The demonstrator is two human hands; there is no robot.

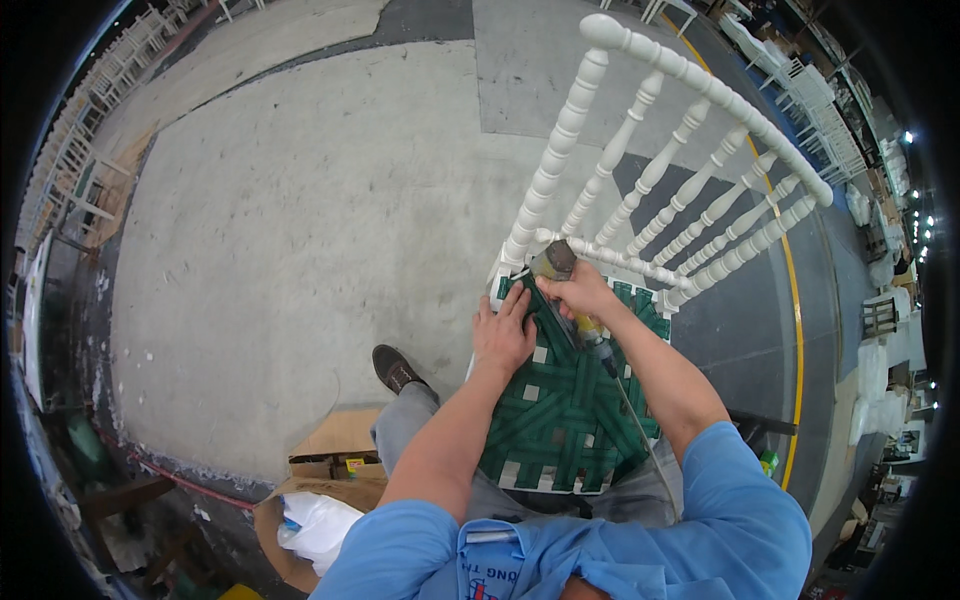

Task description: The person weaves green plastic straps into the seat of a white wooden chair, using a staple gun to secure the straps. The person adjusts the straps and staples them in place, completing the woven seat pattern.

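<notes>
A white chair [568, 115] with a back of turned spindles stands before me. Its seat is woven from dark green webbing straps [545, 410] with small gaps between them. My right hand [583, 290] grips a pneumatic staple gun [556, 260], its nose at the back left corner of the seat, close to the backrest. A thin air hose [640, 420] runs from the tool's handle down toward my lap. Beside the tool, my left hand [503, 335] rests on the webbing at the seat's left edge, its fingers stretched out. The gun's exact contact with the frame is hidden.
A cardboard box [290, 510] holding a white plastic bag [318, 525] sits at my lower left. My left shoe [397, 368] is on the grey floor beside the chair. Rows of white chairs [815, 105] stand far right, beyond a yellow floor line [797, 345].
</notes>
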